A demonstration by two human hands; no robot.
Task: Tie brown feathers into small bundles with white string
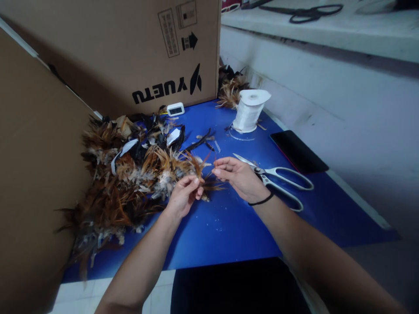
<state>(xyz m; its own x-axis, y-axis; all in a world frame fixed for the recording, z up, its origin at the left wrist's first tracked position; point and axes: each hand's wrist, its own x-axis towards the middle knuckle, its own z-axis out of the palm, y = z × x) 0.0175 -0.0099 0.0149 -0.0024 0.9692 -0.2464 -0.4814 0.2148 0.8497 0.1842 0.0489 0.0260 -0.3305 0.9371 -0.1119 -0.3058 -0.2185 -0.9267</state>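
Feathers (111, 198) crowd the blue tabletop's (225, 244) left edge.

A small tuft of orange-brown feathers (197, 167) sits pinched in my left grip (186, 195), its narrow tips pointing upward and loosely fanned, its base hidden by my fingertips. Thin dark feather wisps (214, 188) show just to the right, over the blue counter (225, 240); whether they join the tuft is unclear.

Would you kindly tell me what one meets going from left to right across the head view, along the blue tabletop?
Feather pile → left hand → right hand → dark flat device.
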